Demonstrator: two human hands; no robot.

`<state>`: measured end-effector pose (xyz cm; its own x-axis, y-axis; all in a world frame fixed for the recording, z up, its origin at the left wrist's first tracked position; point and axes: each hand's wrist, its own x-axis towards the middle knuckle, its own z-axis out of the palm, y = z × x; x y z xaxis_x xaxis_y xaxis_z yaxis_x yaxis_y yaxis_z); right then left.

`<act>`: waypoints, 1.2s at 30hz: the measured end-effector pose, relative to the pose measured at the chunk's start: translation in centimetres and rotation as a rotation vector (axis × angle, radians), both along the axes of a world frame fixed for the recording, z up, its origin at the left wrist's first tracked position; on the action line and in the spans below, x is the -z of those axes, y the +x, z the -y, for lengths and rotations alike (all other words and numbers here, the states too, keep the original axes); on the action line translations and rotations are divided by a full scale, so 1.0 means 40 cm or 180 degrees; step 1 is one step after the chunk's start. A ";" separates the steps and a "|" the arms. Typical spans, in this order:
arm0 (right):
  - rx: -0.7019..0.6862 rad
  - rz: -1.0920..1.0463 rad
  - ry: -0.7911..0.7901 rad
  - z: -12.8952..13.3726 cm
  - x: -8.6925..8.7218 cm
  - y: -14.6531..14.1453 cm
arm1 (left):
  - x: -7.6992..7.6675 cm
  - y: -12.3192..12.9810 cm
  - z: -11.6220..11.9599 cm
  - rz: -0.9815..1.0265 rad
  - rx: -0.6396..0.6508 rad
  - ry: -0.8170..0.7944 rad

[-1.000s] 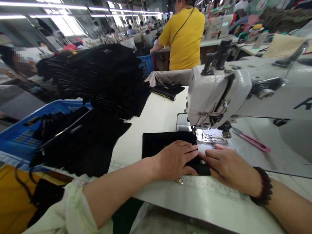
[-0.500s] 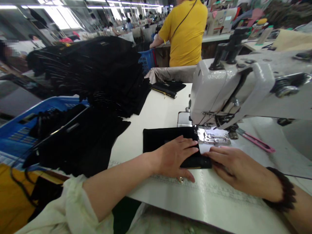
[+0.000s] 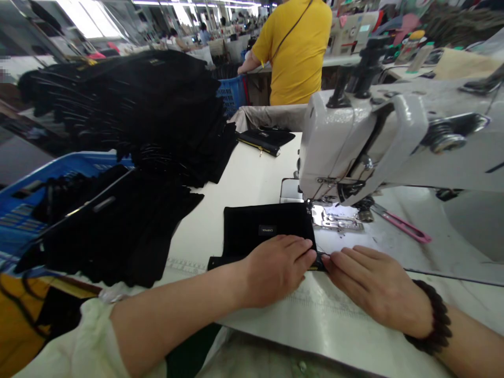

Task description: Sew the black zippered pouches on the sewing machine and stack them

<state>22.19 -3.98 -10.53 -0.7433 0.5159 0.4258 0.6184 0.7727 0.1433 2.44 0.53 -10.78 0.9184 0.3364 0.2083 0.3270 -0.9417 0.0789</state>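
Observation:
A flat black fabric pouch piece (image 3: 244, 226) with a small label (image 3: 268, 230) lies on the white sewing table (image 3: 334, 336). Its upper right corner is at the needle area of a sewing machine (image 3: 362, 142). A zipper strip with gold teeth (image 3: 312, 268) runs along the near edge. My left hand (image 3: 275, 270) lies over that edge, fingers together and curled on the fabric, the thumb hidden. With its fingertips pinched, my right hand (image 3: 376, 289) holds the strip's right end, just beside the left fingertips.
Pink-handled thread snips (image 3: 409, 228) lie right of the needle plate. Finished-looking black zipped pouches (image 3: 265, 140) sit at the back. On the left, a tall stack of black pieces (image 3: 129, 110) rises beside a blue basket (image 3: 71, 168). A person in yellow (image 3: 299, 52) stands beyond.
My left hand has drawn its spread fingers and thumb in over the zipper edge, uncovering the label. My right fingertips have come down onto the strip's end. The view has shifted slightly.

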 end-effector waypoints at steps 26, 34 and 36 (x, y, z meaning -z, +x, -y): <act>0.1024 -0.0009 -0.0083 -0.065 0.045 0.009 | 0.030 0.025 -0.104 -0.0240 0.0208 0.0361; 0.1622 -0.0825 -0.1378 -0.079 0.034 0.017 | -0.033 0.015 -0.176 0.0338 -0.0519 -0.2307; 0.1324 -0.0929 -0.1809 -0.087 0.009 0.039 | -0.039 0.014 -0.181 0.0313 -0.0565 -0.2431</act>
<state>23.73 -0.48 -10.88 -0.3378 0.9274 0.1606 0.8264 0.3739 -0.4210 2.99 7.76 -9.21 0.8268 0.5590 -0.0619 0.4253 -0.5495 0.7191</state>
